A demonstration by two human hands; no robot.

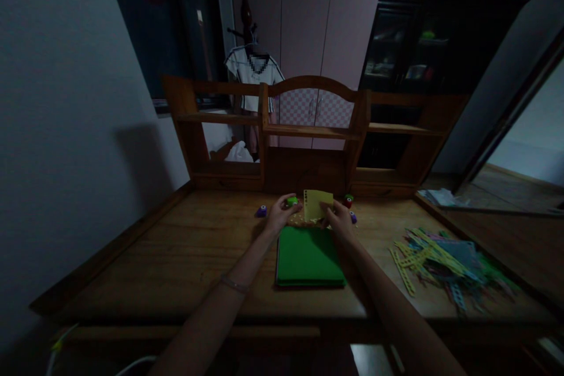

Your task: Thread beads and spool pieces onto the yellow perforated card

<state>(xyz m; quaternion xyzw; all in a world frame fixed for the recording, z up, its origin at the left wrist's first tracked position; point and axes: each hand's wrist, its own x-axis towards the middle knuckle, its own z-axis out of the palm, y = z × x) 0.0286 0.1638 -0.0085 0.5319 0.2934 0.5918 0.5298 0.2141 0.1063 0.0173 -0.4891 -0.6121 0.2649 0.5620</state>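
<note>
My right hand pinches a yellow sheet of paper by its right side; small holes run down the sheet's left edge. Closed around a small green craft punch, my left hand is just left of the sheet, apart from it. One purple punch lies left of that hand. Beside my right hand are another purple punch and a red and green one. Tiny paper bits are scattered below the sheet. A green folder-like stack lies between my forearms.
On the right of the wooden desk is a heap of punched paper strips, yellow, blue, green and pink. A wooden shelf unit stands along the back edge. To the left is a wall.
</note>
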